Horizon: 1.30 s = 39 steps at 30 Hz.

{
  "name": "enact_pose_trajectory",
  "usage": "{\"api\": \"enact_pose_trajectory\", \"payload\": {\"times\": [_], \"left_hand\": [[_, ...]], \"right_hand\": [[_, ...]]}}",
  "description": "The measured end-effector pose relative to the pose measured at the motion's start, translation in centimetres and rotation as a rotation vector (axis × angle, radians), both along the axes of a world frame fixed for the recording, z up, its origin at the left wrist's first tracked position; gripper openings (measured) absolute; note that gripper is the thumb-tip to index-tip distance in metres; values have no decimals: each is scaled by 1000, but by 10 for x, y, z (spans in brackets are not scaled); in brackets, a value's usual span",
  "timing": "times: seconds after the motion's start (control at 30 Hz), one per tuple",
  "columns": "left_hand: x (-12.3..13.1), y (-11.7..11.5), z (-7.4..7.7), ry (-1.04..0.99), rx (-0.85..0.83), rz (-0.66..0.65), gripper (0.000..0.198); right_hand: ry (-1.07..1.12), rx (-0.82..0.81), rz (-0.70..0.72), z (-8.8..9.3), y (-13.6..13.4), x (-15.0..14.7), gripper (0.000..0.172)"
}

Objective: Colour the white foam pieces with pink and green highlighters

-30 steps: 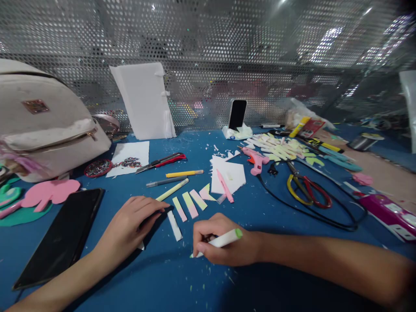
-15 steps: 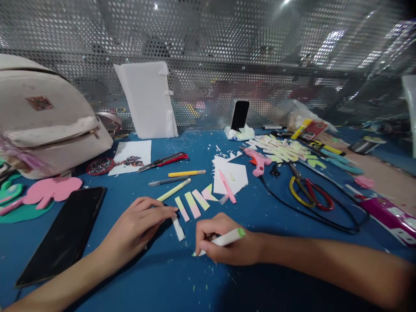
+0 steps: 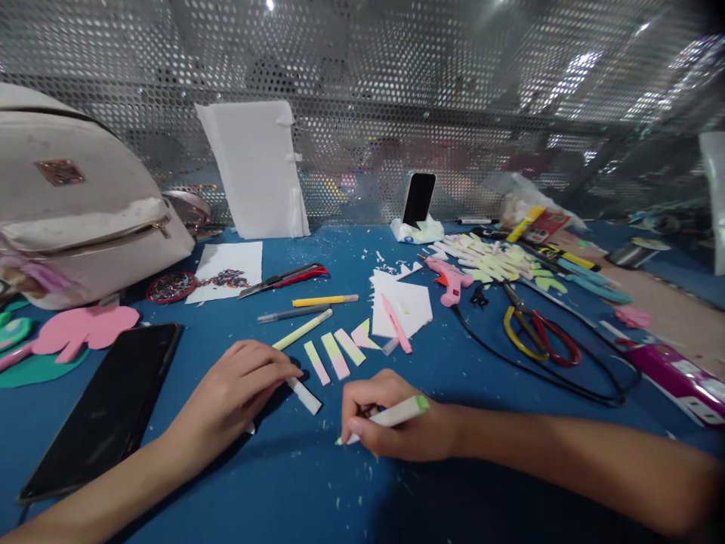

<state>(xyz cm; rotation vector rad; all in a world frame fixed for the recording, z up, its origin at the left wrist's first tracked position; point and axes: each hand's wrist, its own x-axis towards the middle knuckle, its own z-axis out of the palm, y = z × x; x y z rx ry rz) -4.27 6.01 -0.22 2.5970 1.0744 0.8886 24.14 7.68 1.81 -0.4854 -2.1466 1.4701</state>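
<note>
My right hand (image 3: 390, 415) is closed round a white marker (image 3: 396, 412) with a green end, its green tip low at the blue tabletop. To its left, my left hand (image 3: 243, 389) rests on the table, its fingertips pinching the upper end of a blank white strip (image 3: 306, 396); part of that strip is hidden under the fingers. Beyond the hands lie several strips coloured pink and yellow-green, one of them a pink-and-green strip (image 3: 336, 356), and a notched piece (image 3: 365, 335). A pale yellow marker (image 3: 303, 329) lies just past my left fingers.
Left are a dark tablet-like device (image 3: 105, 412) and a backpack (image 3: 96, 204). Behind the strips lie a yellow marker (image 3: 325, 301) and a red utility knife (image 3: 286, 279). At right are a pink glue gun (image 3: 450, 279), its black cord, pliers (image 3: 541, 336) and a heap of strips (image 3: 492, 257).
My left fingers have shifted slightly left, and the white strip has turned to lie more slanted. The right hand and its marker have barely moved.
</note>
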Motion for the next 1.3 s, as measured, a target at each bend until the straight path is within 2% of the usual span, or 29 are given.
{"api": "enact_pose_trajectory", "payload": {"times": [0.2, 0.5, 0.73, 0.93, 1.13, 1.3], "left_hand": [[0, -2, -1, -5, 14, 14, 27], [2, -2, 5, 2, -17, 9, 29], [3, -8, 12, -11, -41, 58, 27], [1, -13, 19, -37, -36, -55, 19], [7, -14, 18, 28, -60, -199, 30], [8, -14, 17, 102, -72, -202, 29]], "right_hand": [[1, 16, -11, -1, 0, 0, 16], [-21, -25, -1, -2, 1, 0, 15], [1, -8, 10, -2, 1, 1, 17], [1, -8, -1, -2, 1, 0, 17], [-1, -5, -8, -1, 1, 1, 16], [-6, 0, -8, 0, 2, 1, 17]]}}
